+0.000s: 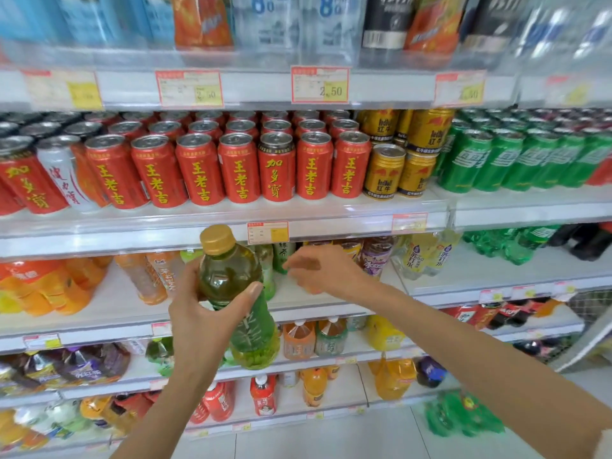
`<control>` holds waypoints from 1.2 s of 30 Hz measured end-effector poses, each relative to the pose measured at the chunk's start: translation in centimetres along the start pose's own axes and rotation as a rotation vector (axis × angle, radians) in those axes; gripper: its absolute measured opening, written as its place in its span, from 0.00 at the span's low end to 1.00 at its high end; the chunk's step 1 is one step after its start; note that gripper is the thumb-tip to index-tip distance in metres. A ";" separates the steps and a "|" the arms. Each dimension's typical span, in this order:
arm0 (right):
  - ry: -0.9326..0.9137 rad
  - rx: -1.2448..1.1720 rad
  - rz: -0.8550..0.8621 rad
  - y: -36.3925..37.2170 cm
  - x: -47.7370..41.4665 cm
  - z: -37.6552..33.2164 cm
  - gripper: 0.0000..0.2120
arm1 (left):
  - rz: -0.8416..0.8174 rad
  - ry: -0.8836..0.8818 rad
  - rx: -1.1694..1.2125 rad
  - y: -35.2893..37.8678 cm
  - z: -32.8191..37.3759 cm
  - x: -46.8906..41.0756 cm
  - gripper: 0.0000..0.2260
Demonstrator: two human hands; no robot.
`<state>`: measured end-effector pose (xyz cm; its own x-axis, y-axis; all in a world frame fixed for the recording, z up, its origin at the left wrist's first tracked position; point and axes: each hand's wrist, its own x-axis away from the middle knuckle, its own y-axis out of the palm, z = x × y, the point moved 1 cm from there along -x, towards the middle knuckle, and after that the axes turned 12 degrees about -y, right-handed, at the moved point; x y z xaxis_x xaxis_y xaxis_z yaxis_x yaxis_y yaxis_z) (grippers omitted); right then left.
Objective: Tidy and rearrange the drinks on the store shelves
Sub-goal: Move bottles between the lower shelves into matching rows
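one green tea bottle (pixel 228 273) sits tilted in the left hand (pixel 198 319), fingers wrapped round its middle, while the right hand (pixel 321 270), empty and relaxed, hovers just beside it.

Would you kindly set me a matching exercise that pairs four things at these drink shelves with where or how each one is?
Column 1:
1. green tea bottle
2. red cans
3. gold cans
4. right hand

Column 2:
A. stacked two high
B. gripped by the left hand
C. reaching toward the shelf, holding nothing
D. in a single layer, left of the gold cans

Pairs: 1-B, 2-D, 3-A, 4-C
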<state>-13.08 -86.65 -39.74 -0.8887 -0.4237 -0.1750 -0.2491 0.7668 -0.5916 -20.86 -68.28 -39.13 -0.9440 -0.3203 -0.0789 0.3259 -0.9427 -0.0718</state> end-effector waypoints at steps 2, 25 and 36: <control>-0.132 0.002 0.138 -4.2 1.1 -3.3 0.05 | -0.006 0.062 0.031 1.5 2.8 -0.4 0.20; -0.029 0.560 0.846 -32.1 -8.7 -16.3 0.43 | 0.009 0.169 0.252 5.7 14.8 -1.7 0.13; -0.431 0.372 1.084 -31.1 -4.7 -16.6 0.34 | -0.060 0.194 0.205 6.8 14.1 -0.5 0.22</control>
<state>-7.53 -100.55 -7.46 -0.3496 0.1697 -0.9214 0.7289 0.6672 -0.1536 -18.87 -75.80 -25.60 -0.9272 -0.2584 -0.2713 0.2340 -0.9649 0.1191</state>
